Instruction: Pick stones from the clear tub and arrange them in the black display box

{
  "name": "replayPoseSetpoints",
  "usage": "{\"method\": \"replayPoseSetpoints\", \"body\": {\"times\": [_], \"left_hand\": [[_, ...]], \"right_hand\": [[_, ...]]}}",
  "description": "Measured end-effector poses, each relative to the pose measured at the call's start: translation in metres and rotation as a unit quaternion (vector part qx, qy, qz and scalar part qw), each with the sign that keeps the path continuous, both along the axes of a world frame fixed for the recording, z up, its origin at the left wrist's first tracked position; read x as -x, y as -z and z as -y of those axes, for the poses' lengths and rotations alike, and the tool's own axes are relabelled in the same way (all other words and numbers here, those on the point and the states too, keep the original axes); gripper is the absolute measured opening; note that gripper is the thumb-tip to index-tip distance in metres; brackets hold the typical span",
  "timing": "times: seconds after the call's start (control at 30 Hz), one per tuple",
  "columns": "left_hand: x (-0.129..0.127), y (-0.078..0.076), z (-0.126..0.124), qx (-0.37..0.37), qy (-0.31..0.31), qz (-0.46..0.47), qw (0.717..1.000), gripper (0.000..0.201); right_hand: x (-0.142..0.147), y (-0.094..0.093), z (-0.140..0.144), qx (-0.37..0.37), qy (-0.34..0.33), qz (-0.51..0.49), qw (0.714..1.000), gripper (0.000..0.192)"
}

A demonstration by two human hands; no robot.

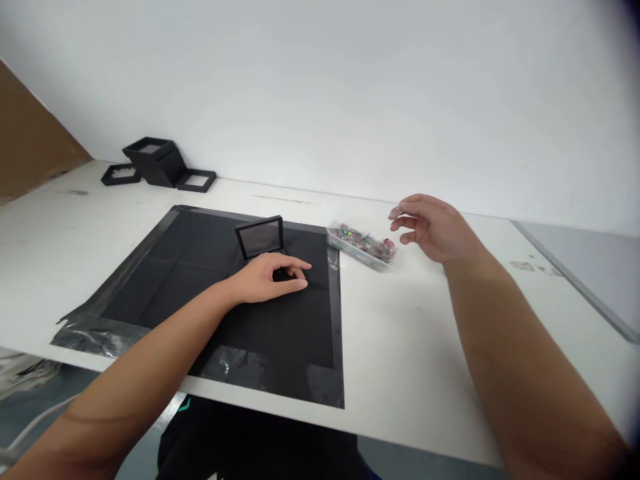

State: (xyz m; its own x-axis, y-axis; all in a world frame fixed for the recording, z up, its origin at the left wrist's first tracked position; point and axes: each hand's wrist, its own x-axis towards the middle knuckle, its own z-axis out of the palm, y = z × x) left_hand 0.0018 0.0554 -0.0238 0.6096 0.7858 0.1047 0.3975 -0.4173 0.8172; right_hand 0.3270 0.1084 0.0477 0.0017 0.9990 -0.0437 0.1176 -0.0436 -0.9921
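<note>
Wall: plain white wall along the table's far edge, evenly lit, no window in view.
Table: white table, scuffed near its far edge.
Far left corner: brown board leaning beside the wall.
Right edge: grey panel lying flat at the table's far right corner.
Floor: grey-blue floor below the near edge, left.
</note>
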Motion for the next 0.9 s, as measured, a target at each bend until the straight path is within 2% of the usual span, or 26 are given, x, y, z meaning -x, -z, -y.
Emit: {"method": "replayPoseSetpoints", "body": {"times": [0.23,0.57,0.77,0.9], "left_hand": [[-0.001,-0.003,0.002,-0.005,-0.005,-0.024,1.000,0.042],[-0.002,-0.007,0.004,-0.013,-0.007,-0.032,0.999,0.042],[0.000,-0.007,0.004,-0.021,0.001,-0.032,0.999,0.039],[0.001,-0.008,0.004,-0.017,0.007,-0.034,0.999,0.040]], "right_hand": [[0.001,0.011,-0.006,0.009,0.030,-0.009,0.999,0.021],[0.003,0.020,-0.008,-0.015,0.042,-0.075,0.996,0.019],[0.002,0.025,-0.011,-0.018,0.019,-0.045,0.999,0.028],[0.007,0.028,-0.010,-0.030,0.046,-0.017,0.998,0.027]]}}
